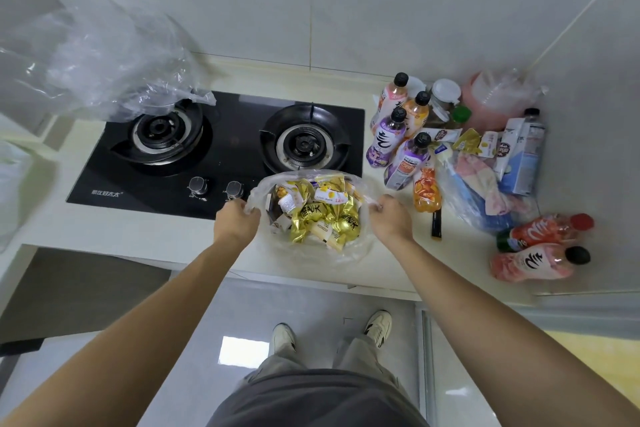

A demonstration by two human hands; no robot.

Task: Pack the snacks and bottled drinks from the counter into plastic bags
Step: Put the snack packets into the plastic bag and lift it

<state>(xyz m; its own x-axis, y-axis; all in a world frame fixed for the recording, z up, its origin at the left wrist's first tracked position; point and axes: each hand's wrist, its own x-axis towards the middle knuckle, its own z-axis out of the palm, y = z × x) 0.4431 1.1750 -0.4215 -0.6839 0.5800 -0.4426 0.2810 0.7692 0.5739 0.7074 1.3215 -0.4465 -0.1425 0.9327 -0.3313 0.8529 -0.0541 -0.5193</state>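
Observation:
A clear plastic bag [304, 176] stands open on the counter's front edge, filled with several gold and white snack packets [322, 215]. My left hand [237, 220] grips the bag's left rim and my right hand [389, 218] grips its right rim, holding the mouth wide. To the right stand several bottled drinks [398, 135] with black caps. An orange bottle [427, 192] lies beside them. Two pink and red bottles [540, 246] lie at the far right.
A black two-burner gas hob [221, 146] lies behind the bag. A crumpled clear bag [104, 55] sits over its left burner. More snack packs, a carton [523, 156] and another filled bag [474, 198] crowd the right corner by the tiled wall.

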